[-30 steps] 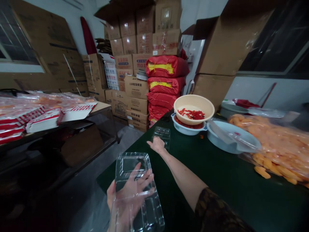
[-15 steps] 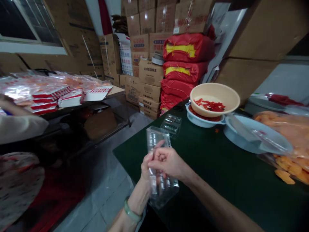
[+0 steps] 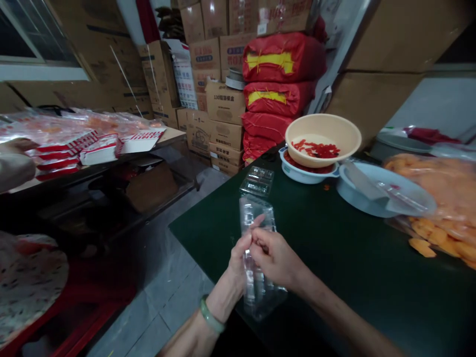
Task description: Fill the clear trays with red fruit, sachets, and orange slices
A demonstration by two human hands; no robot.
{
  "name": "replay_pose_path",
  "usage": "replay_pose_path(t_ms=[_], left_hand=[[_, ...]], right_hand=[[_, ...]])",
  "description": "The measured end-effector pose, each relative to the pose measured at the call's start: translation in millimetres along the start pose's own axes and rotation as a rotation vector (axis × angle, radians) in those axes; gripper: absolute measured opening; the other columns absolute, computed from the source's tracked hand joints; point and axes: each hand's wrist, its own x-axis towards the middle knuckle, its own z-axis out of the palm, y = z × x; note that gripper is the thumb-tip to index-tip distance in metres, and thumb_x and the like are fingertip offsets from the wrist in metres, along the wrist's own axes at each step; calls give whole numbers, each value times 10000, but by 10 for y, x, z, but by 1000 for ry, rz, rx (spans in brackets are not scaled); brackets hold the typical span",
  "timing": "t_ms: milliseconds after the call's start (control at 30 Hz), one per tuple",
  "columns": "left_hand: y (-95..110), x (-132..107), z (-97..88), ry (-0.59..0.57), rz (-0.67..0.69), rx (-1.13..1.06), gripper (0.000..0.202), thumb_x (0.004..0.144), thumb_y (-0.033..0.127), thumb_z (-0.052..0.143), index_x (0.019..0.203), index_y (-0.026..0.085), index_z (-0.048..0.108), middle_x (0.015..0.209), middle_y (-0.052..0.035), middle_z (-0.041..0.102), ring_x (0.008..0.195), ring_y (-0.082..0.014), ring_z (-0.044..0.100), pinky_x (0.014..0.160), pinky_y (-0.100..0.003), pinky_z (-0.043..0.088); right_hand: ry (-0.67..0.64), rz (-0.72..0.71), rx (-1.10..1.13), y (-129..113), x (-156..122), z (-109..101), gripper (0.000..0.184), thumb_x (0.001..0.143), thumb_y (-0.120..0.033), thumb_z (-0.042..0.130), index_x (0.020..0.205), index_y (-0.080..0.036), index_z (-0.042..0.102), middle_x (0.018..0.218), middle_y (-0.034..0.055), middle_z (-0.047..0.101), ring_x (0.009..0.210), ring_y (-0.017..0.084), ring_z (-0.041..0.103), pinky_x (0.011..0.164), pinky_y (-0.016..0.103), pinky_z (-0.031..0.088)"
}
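Hands: your left hand point(image 3: 240, 259), with a green bangle point(image 3: 211, 314) on its wrist, and your right hand point(image 3: 275, 260) are both closed on the top part of the tray, fingers curled and pinching it between them.

Held item: the clear plastic tray point(image 3: 257, 292) stands long way up between your hands, its lower end hanging just past the table's edge, its compartments showing through. You can't tell from here whether it touches the table.

Table: the dark green table point(image 3: 372, 292) runs out ahead and to your right, under and beyond your hands.

Nearby on it: a second clear tray point(image 3: 256, 181) lies flat just past the one you hold.

Bowls: a cream bowl point(image 3: 323, 130) with red pieces point(image 3: 315, 148) inside sits stacked on a white basin point(image 3: 297, 173). Just right of them is a pale blue basin point(image 3: 372, 198) with a clear lid point(image 3: 394, 191) lying over it.

Far right: a plastic bag of orange pieces point(image 3: 442, 193) slumps at the table's end, with a few loose pieces point(image 3: 422, 248) beside it.

Your left: a co-worker's sleeve point(image 3: 13, 171) reaches in at the edge, over another table point(image 3: 163, 139) stacked with red-and-white packs point(image 3: 63, 156).

Back wall: cardboard cartons point(image 3: 223, 101) and red sacks point(image 3: 282, 59) are piled high.
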Motion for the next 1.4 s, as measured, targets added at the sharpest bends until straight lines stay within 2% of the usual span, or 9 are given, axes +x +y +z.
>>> replay_pose_path(t_ms=[200, 433, 533, 633, 767, 900, 1000, 1233, 1400], left_hand=[[104, 75, 12, -18, -80, -2, 613, 661, 358, 590, 1241, 175, 509, 962, -113, 643, 834, -258, 607, 711, -380, 469], [495, 36, -259, 34, -113, 64, 738, 660, 519, 526, 1311, 186, 430, 1149, -176, 572, 1124, -397, 487, 889, -598, 371], [573, 4, -303, 46, -122, 81, 796, 644, 561, 526, 1340, 197, 400, 1201, -187, 539, 1189, -419, 424, 923, -628, 333], [587, -14, -297, 38, -140, 87, 817, 648, 574, 524, 1359, 200, 374, 1238, -195, 509, 1237, -425, 366, 949, -636, 302], [506, 13, -217, -9, -154, 98, 814, 658, 581, 512, 1362, 199, 366, 1258, -195, 488, 1248, -421, 348, 963, -635, 284], [411, 47, -138, -60, -160, 110, 835, 628, 607, 509, 1348, 205, 376, 1239, -188, 497, 1227, -424, 366, 942, -628, 307], [473, 12, -192, -82, -132, 121, 864, 611, 618, 509, 1357, 208, 362, 1250, -186, 487, 1220, -418, 374, 937, -609, 321], [848, -122, -588, 18, -37, 130, 857, 665, 634, 464, 1390, 206, 303, 1265, -190, 475, 1233, -409, 370, 960, -620, 280], [844, -81, -667, -14, -49, 110, 852, 653, 639, 491, 1373, 217, 320, 1258, -180, 480, 1215, -403, 390, 954, -615, 289]], right_hand=[[113, -2, 228, -71, -377, -541, 256, 823, -317, 504, 618, -188, 423, 512, -50, 370, 444, 67, 315, 424, 214, 234], [330, 454, 563, 915, -1056, -1291, 372, 720, -407, 598, 563, -198, 333, 481, -79, 306, 379, 46, 266, 384, 203, 186], [431, 685, 263, 1220, -1369, -1363, 344, 738, -420, 558, 563, -208, 351, 456, -68, 335, 366, 62, 283, 370, 210, 194], [557, 674, -493, 1160, -1502, -1368, 202, 790, -335, 532, 648, -194, 504, 505, -5, 483, 424, 110, 414, 403, 241, 274], [488, 149, -1182, 792, -1129, -1256, 288, 873, -155, 421, 1114, -190, 575, 1065, 116, 601, 924, 218, 561, 686, 307, 426], [-115, -139, -1277, 676, -414, -1163, 461, 827, -32, 449, 1203, -285, 539, 1355, 42, 437, 1211, 233, 367, 888, 351, 349], [-278, -39, -1262, 802, -133, -1339, 235, 825, -113, 548, 1004, -234, 641, 1124, 42, 599, 1109, 199, 453, 893, 313, 326], [69, 548, -1223, 1262, -239, -2119, 170, 861, -273, 503, 766, -164, 593, 779, 83, 643, 732, 201, 616, 567, 256, 396], [299, 791, -1063, 1366, 109, -1964, 238, 848, -326, 467, 1015, -162, 509, 827, 82, 644, 671, 182, 627, 538, 253, 424]])
